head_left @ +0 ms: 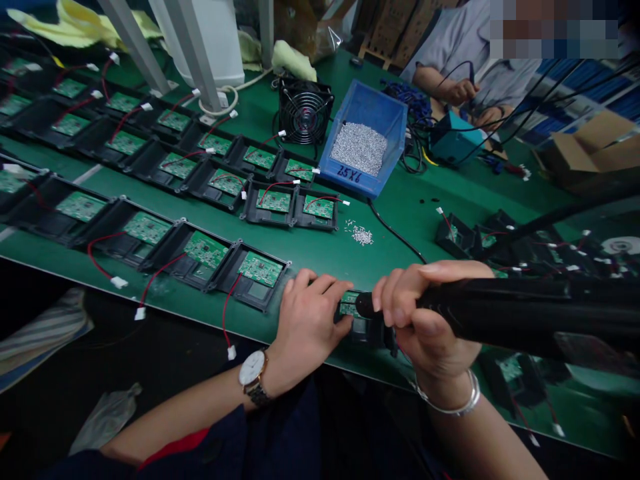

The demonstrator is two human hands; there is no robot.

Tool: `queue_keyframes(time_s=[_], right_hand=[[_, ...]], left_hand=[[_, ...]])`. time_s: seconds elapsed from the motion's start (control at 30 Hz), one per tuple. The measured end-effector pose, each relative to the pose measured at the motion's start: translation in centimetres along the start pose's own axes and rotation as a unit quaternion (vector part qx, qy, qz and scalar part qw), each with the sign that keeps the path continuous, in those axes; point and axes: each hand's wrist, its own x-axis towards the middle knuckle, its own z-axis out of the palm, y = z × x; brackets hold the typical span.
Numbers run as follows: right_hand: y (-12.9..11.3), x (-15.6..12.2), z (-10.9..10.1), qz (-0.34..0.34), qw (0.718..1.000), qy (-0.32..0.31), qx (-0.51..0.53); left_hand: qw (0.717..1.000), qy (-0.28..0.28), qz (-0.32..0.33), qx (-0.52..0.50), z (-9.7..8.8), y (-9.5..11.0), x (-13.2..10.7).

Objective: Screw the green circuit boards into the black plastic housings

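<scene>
My right hand [425, 327] is wrapped round a black electric screwdriver [520, 313], which lies almost level across the view. Its dark tip end meets a green circuit board [349, 305] seated in a black plastic housing [361, 331]. At the left side of that housing, my left hand [307, 323] grips the edge with bent fingers and thumb. The two hands hide much of the housing, and the screwdriver's bit cannot be made out. Just beyond lies a small heap of loose screws [362, 235] on the green bench top [400, 230].
Rows of black housings with boards and red leads [260, 270] fill the left; more housings [510, 233] stand at right. A blue bin of screws [336, 167] and a black fan [305, 113] sit behind. Across the bench, a co-worker's hands [463, 91] hold a tool.
</scene>
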Motion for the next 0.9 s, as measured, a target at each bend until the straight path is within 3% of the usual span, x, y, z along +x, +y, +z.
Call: queue_keyframes(time_s=[0.1,0.2,0.3,0.4,0.53,0.67,0.8,0.9], right_hand=[[-1.0,2.0,-0.9,-0.002,1.000,0.001,0.026],[-1.2,4.9,-2.6,-0.078,0.992,0.095,-0.006],[0.8,7.7,-4.8,-0.143,0.970,0.183,-0.071],[3.9,9.2,-6.5,-0.098,0.966,0.217,-0.106],[6.4,9.4,-7.4,-0.069,0.966,0.219,-0.120],[7.0,9.1,-7.3,-0.062,0.967,0.216,-0.123],[6.0,9.0,-6.8,-0.059,0.967,0.212,-0.126],[3.8,8.4,-5.8,-0.070,0.968,0.209,-0.121]], left_hand=[[1.000,0.002,-0.004,0.003,-0.3,0.1,-0.2],[1.000,-0.014,-0.006,0.013,-0.4,0.2,-0.2],[1.000,-0.023,0.001,0.022,-0.4,0.1,0.0],[0.999,-0.028,0.011,0.017,-0.2,0.0,0.1],[1.000,-0.026,0.010,0.010,0.1,-0.2,0.2],[1.000,-0.019,0.014,-0.003,0.2,-0.3,0.2],[1.000,-0.012,0.020,-0.016,0.1,-0.6,0.3],[0.998,0.013,0.027,-0.050,-0.2,-0.9,0.7]])
